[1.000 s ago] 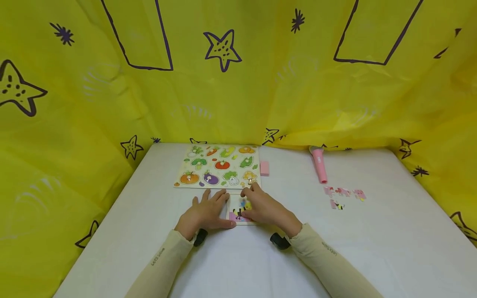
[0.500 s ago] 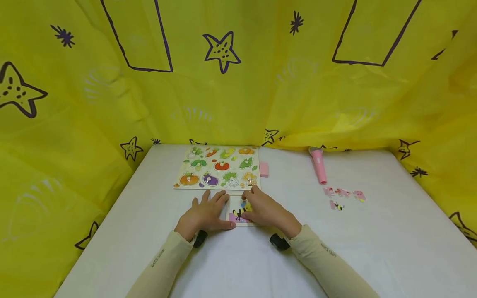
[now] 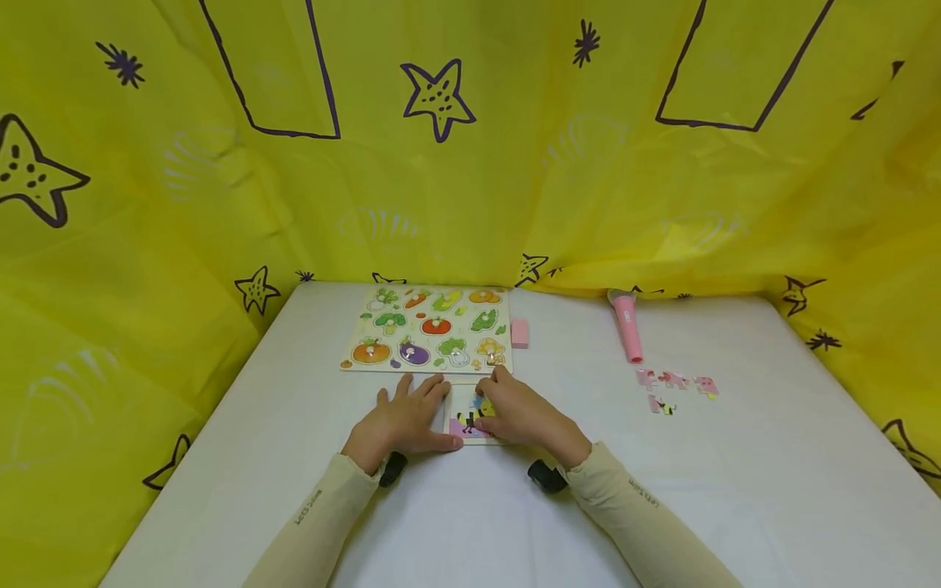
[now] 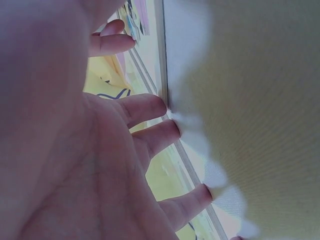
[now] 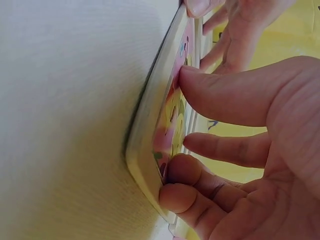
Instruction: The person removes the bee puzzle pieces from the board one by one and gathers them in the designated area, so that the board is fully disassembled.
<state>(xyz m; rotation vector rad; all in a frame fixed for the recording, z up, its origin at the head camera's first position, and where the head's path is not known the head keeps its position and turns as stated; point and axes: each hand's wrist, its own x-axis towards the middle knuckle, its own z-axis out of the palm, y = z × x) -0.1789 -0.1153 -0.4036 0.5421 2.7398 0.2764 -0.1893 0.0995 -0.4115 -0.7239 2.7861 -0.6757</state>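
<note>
A small framed jigsaw puzzle (image 3: 461, 428) with a bee picture lies flat on the white table, between both hands. Along its left side my left hand (image 3: 400, 425) rests with fingers spread, its thumb at the frame's lower left corner. My right hand (image 3: 531, 415) is over the right half and hides much of the picture there. In the right wrist view, the right thumb (image 5: 225, 95) and fingertips touch the colourful pieces (image 5: 172, 120), while the outer fingers reach the pale frame rim (image 5: 145, 142).
A vegetable knob puzzle board (image 3: 441, 309) lies just beyond the hands, with a pink block (image 3: 519, 333) at its right. A pink toy microphone (image 3: 627, 328) and several loose jigsaw pieces (image 3: 673, 380) lie to the right. Yellow patterned cloth (image 3: 470, 196) hangs behind the table.
The hands and the framed puzzle hold almost the same position; only a slight shift of the whole head view shows.
</note>
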